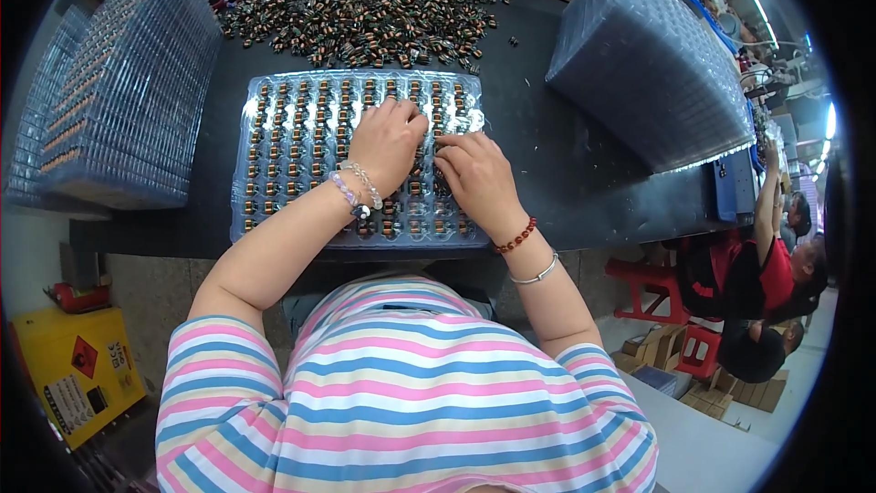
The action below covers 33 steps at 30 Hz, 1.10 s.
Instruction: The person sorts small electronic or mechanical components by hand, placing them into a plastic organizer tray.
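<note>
A clear plastic tray [241,184] lies on the black table in front of me, its columns of pockets mostly filled with small copper-wound coils [294,152]. Over the middle of the tray, my left hand [388,141] is closed, with its fingers bent down toward the pockets. My right hand [479,178] is just right of it, above the right columns, thumb and fingers pinched together near a coil. Whatever either hand's fingertips hold is too small or too hidden to make out. A few pockets near the lower right of the tray show no coil.
A large loose pile of coils [365,5] spreads behind the tray. Tall stacks of clear trays stand at left [137,96] and right [643,64]. A blue case [731,187] is at the right table edge. Co-workers, a red stool [650,292] and a yellow box [78,374] are beyond.
</note>
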Each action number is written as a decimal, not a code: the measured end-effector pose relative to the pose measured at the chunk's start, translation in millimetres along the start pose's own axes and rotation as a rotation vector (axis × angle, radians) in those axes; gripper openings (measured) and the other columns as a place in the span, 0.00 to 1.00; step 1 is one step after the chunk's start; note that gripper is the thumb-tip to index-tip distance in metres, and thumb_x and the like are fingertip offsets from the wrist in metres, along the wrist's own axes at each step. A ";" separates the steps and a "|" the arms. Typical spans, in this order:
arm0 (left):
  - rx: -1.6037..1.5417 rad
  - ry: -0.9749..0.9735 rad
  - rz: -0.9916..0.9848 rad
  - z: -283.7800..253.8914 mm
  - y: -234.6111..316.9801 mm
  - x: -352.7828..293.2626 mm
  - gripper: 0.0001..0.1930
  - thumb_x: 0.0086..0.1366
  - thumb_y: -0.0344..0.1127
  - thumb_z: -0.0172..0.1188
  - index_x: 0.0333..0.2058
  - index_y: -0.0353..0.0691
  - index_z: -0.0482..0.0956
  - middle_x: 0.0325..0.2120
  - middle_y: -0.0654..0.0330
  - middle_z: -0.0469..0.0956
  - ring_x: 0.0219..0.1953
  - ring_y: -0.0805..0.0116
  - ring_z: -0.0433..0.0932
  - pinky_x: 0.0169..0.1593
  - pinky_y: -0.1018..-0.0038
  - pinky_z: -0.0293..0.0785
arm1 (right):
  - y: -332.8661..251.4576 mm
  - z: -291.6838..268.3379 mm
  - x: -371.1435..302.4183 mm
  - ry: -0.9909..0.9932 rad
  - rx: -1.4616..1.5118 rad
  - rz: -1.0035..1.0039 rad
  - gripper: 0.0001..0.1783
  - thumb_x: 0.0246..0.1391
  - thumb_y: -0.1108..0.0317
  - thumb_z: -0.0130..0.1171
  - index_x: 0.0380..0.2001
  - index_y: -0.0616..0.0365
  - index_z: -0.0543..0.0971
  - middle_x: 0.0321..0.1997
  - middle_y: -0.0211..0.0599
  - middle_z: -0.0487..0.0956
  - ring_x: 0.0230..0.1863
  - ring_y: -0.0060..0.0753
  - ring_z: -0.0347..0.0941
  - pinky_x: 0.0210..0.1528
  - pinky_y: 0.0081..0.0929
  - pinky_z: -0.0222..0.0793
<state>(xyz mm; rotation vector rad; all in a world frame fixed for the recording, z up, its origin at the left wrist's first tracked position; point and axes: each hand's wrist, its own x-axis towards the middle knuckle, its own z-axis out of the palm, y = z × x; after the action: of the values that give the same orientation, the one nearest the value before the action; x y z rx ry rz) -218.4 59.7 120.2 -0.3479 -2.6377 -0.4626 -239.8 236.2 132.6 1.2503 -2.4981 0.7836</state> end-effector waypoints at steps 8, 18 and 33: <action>-0.362 0.154 -0.146 -5.2 -6.1 2.5 0.11 0.60 0.23 0.54 0.42 0.35 0.77 0.37 0.54 0.72 0.35 0.61 0.76 0.39 0.71 0.73 | -10.6 -7.5 -11.2 0.007 -0.001 -0.001 0.08 0.47 0.70 0.61 0.33 0.59 0.79 0.39 0.33 0.79 0.39 0.38 0.72 0.43 0.32 0.69; -1.324 0.045 -0.698 -11.5 -31.6 9.3 0.08 0.61 0.27 0.59 0.40 0.34 0.78 0.33 0.62 0.80 0.36 0.75 0.79 0.43 0.80 0.76 | 14.7 -14.1 -6.4 0.180 0.342 0.329 0.08 0.52 0.76 0.59 0.37 0.64 0.79 0.31 0.34 0.80 0.27 0.20 0.72 0.31 0.18 0.68; -0.809 -0.046 -0.476 -11.3 -31.3 1.5 0.07 0.52 0.27 0.65 0.32 0.37 0.81 0.29 0.58 0.80 0.31 0.68 0.80 0.37 0.74 0.76 | 55.4 5.5 18.3 0.202 0.122 0.089 0.09 0.49 0.76 0.61 0.36 0.58 0.82 0.40 0.38 0.82 0.43 0.37 0.77 0.48 0.29 0.72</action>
<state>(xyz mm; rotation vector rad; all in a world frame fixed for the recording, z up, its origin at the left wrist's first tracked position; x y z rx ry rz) -225.2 27.2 122.2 0.0516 -2.4377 -1.6924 -294.8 248.1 116.2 1.0438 -2.3872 1.0427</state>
